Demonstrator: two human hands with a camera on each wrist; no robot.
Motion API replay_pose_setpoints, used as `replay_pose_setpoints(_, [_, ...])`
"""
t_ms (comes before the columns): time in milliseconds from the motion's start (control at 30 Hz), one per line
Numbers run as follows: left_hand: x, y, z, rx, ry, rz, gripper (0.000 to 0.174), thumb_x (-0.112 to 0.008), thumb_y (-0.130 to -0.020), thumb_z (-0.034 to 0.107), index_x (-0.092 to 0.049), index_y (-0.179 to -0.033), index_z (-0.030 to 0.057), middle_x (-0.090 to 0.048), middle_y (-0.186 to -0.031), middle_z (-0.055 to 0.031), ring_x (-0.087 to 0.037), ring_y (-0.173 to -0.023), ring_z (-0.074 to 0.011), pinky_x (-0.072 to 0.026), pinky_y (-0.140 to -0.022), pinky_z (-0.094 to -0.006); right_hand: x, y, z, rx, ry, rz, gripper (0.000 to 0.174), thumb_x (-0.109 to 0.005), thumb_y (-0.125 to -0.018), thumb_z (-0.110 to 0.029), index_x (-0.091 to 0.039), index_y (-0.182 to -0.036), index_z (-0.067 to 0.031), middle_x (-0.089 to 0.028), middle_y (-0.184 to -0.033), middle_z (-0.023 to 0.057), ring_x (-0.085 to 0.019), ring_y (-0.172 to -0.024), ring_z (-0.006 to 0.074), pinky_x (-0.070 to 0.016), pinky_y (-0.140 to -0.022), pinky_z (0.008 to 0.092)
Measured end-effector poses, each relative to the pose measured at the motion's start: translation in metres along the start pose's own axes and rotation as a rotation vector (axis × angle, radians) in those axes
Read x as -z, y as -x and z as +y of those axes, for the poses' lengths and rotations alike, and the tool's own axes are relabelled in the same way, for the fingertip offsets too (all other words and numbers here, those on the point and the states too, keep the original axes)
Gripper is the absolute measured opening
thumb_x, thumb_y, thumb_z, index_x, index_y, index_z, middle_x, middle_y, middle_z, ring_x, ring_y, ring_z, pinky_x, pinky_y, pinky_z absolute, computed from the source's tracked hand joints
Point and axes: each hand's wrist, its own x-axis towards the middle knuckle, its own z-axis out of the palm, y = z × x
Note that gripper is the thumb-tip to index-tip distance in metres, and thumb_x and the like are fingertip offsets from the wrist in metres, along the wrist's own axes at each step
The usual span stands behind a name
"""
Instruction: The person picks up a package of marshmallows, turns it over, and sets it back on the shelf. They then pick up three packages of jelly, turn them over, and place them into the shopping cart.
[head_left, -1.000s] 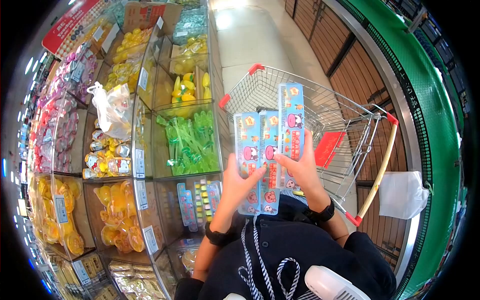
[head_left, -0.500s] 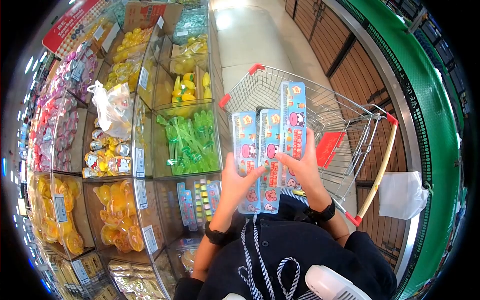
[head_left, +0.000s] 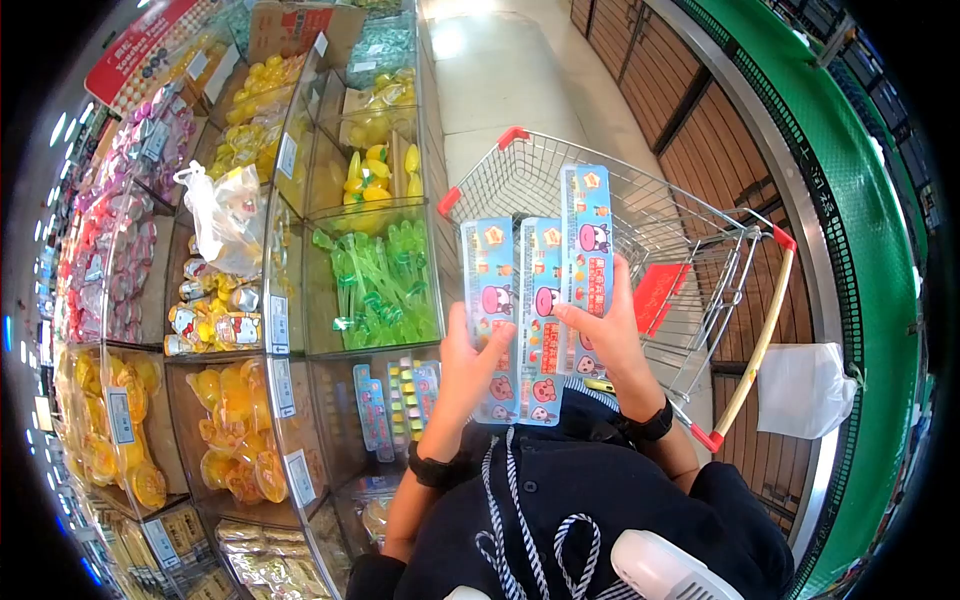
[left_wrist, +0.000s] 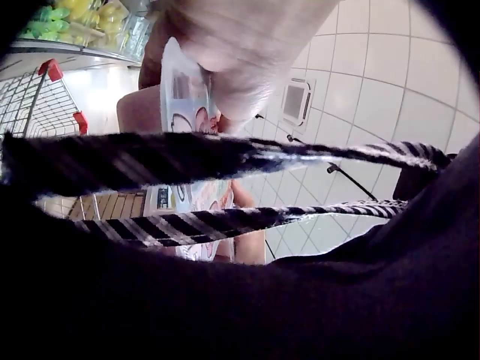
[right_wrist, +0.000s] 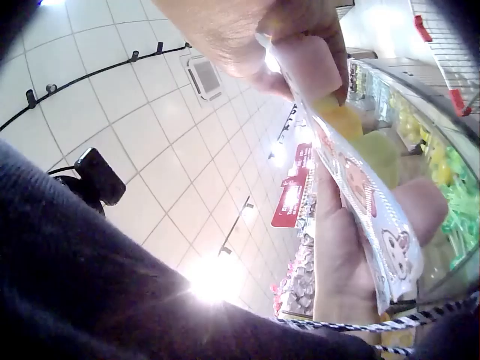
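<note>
The person's left hand [head_left: 465, 370] is clamped on the left pack [head_left: 488, 262], its thumb across the printed face, while the right hand [head_left: 615, 345] grips the right pack [head_left: 586, 205], its thumb reaching towards the middle pack [head_left: 541, 255]; with most fingers hidden behind, which hand bears that middle one cannot be told. The three blue packs are side by side before the dark shirt [head_left: 660, 470], the right one set higher. In the right wrist view, rounded cups [right_wrist: 375, 157] bulge behind a flat film [right_wrist: 354, 178]; they look light, slick-faced and probably squashable, so the flat side edges seem the safest hold. Beyond stands a wire shopping cart [head_left: 513, 137]; leftward lie green sticks [head_left: 385, 285].
</note>
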Motion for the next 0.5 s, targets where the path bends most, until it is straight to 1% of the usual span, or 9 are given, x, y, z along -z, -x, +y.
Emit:
replay_pose_setpoints(200, [-0.002,-0.001,-0.001,-0.087,-0.082,0.031,0.033,-0.063,-0.079,0.021,-0.045,-0.098,0.0008,-0.060,-0.082,-0.0095,-0.057,-0.074,-0.0118,-0.0462,-0.065,-0.0259,-0.002,0.002,-0.007,-0.033,0.017,-0.001,0.069,-0.065,-0.069,0.004,-0.022,-0.123,-0.0005,-0.052,-0.105,0.0114,-0.056,-0.093,0.0161,-0.0478,-0.076,0.0277])
replay_pose_setpoints(300, [-0.002,0.002,0.011,-0.033,-0.188,0.017,0.032,-0.063,-0.079,0.020,-0.045,-0.098,0.0011,-0.060,-0.081,-0.0101,-0.057,-0.073,-0.0116,-0.0464,-0.064,-0.0255,-0.002,0.002,-0.012,-0.104,0.046,0.005,0.068,-0.065,-0.069,0.004,-0.023,-0.122,-0.0008,-0.052,-0.104,0.0108,-0.056,-0.092,0.0155,-0.0481,-0.074,0.0271])
replay_pose_setpoints(333, [-0.001,0.002,0.012,-0.019,-0.180,0.011,0.032,-0.063,-0.079,0.020,-0.045,-0.098,0.0011,-0.060,-0.080,-0.0103,-0.058,-0.074,-0.0116,-0.0465,-0.063,-0.0254,-0.001,0.002,-0.013,-0.132,0.057,0.007,0.067,-0.065,-0.069,0.004,-0.023,-0.122,-0.0010,-0.052,-0.104,0.0107,-0.056,-0.092,0.0152,-0.0481,-0.074,0.0270])
replay_pose_setpoints(400, [0.000,0.002,0.012,0.011,-0.162,-0.002,0.031,-0.063,-0.079,0.018,-0.045,-0.098,0.0012,-0.060,-0.079,-0.0106,-0.058,-0.074,-0.0115,-0.0467,-0.063,-0.0252,-0.003,0.002,-0.012,-0.110,0.043,0.022,0.066,-0.065,-0.069,0.004,-0.024,-0.121,-0.0013,-0.052,-0.103,0.0105,-0.056,-0.092,0.0149,-0.0482,-0.073,0.0265])
replay_pose_setpoints(500, [-0.001,0.000,-0.002,-0.079,-0.028,0.005,0.032,-0.064,-0.078,0.017,-0.044,-0.098,0.0008,-0.060,-0.081,-0.0103,-0.058,-0.075,-0.0109,-0.0469,-0.062,-0.0241,-0.003,0.002,-0.009,-0.072,0.043,0.033,0.065,-0.064,-0.069,0.004,-0.024,-0.120,-0.0016,-0.052,-0.103,0.0106,-0.056,-0.092,0.0149,-0.0484,-0.074,0.0266])
